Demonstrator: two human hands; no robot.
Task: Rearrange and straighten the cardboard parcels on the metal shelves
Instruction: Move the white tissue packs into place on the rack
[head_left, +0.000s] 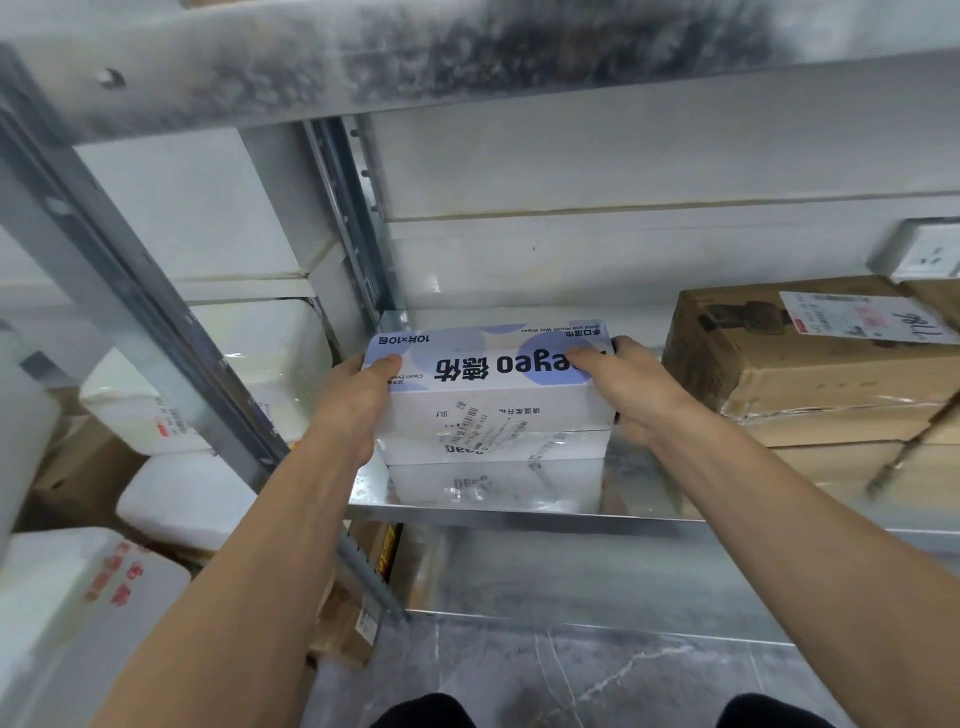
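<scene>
Nearest, at 6 o'clock, lies a grey floor (597, 670) of veined, polished stone. Above it, two bare forearms reach to a flat, rectangular white carton (493, 374). It is glossy and printed with pale blue discs and dark lettering that reads upside down. The left hand (358, 400) clasps its 9 o'clock end with the thumb flat on the top face; the fingers are hidden behind the end. The right hand (631, 387) grips the 3 o'clock end, thumb on top and fingers curled round the side.

That carton lies squarely on a second white carton (493, 447) of like shape. Crinkled clear tape and a barcode sticker cross both front faces. The pair rests on a shiny galvanised shelf (519, 512) that mirrors them.

At 8 o'clock, past a slotted steel upright (130, 322), rounded white foam boxes (187, 499) are piled together. At 3 o'clock on the same shelf sits a brown cardboard parcel (810, 358), matte and creased, with a white label (862, 317) on top. A white socket (930, 254) shows at 2 o'clock, and a mottled upper shelf (467, 57) spans 12 o'clock.
</scene>
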